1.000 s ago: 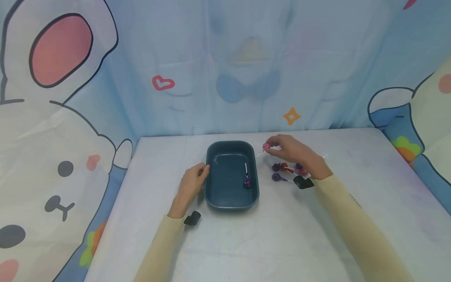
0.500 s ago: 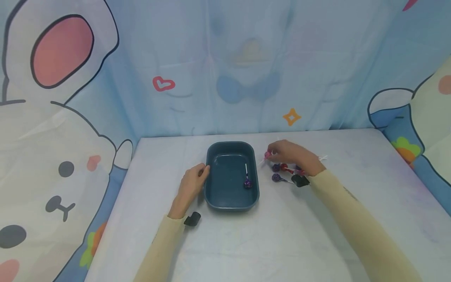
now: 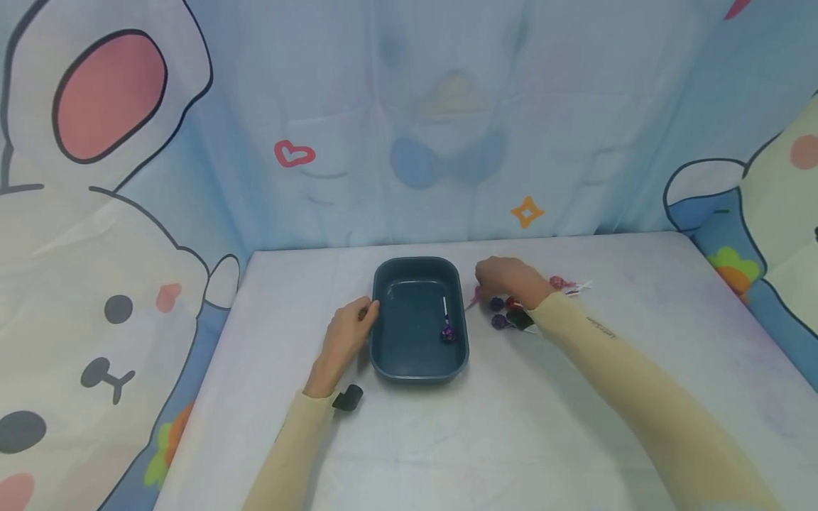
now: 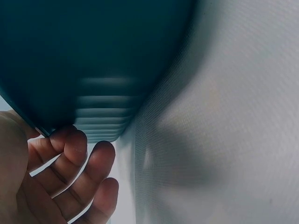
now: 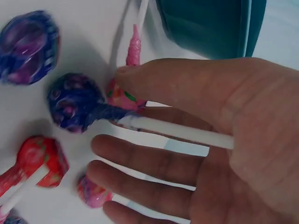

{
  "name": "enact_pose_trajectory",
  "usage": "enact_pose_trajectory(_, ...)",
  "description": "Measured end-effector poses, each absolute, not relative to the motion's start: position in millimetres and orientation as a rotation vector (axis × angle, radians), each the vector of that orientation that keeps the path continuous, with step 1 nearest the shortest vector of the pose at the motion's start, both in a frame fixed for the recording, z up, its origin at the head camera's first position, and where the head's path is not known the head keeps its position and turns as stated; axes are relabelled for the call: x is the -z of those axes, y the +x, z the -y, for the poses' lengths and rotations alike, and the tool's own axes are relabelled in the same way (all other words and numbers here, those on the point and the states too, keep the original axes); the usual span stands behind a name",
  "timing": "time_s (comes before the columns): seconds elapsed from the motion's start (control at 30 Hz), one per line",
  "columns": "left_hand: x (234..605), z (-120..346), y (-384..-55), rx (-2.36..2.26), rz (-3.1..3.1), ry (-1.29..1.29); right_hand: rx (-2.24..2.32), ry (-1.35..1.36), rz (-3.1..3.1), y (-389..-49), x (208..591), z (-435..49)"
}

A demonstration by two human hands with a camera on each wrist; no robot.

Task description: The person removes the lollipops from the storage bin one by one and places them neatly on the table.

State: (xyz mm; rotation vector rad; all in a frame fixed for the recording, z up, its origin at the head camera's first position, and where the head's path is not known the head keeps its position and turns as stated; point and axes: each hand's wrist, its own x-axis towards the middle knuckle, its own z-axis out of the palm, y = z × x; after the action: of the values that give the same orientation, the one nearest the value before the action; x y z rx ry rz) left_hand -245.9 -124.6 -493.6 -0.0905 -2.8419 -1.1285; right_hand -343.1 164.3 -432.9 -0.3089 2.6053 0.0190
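Observation:
My left hand [image 3: 348, 330] grips the left rim of a dark teal tray [image 3: 418, 377], thumb and index finger at its edge in the left wrist view. Inside the tray lies a purple lollipop [image 3: 449, 332], stick pointing away. Just right of the tray, my right hand [image 3: 508, 278] pinches a pink lollipop [image 5: 133, 50] between thumb and index finger; the thumb partly covers its ball. A blue-purple lollipop [image 5: 72, 103] sits beside those fingers, its white stick crossing in front of the palm in the right wrist view. The other right fingers are spread.
More wrapped lollipops lie by the right hand: a second purple one [image 3: 499, 321], a red one [image 5: 43, 161] and a pinkish-red one [image 3: 557, 282] farther right. A white cloth covers the table [image 3: 409, 447]; a printed curtain [image 3: 358, 199] hangs behind.
My right hand has come down and nearer with the pink lollipop, whose ball is now mostly covered. The pinkish-red lollipop behind the wrist has come into view. The left hand keeps its place.

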Motion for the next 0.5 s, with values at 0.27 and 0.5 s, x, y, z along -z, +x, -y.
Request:
enact_pose_trajectory(0.27,494,124,-247,1.144,2.85,-0.083,-0.085,-0.25,-2.595,-342,428,-151)
enact_pose_trajectory(0.5,494,125,-246,1.133,2.831,-0.095,-0.043,-0.215,-2.584,-344,429,-151)
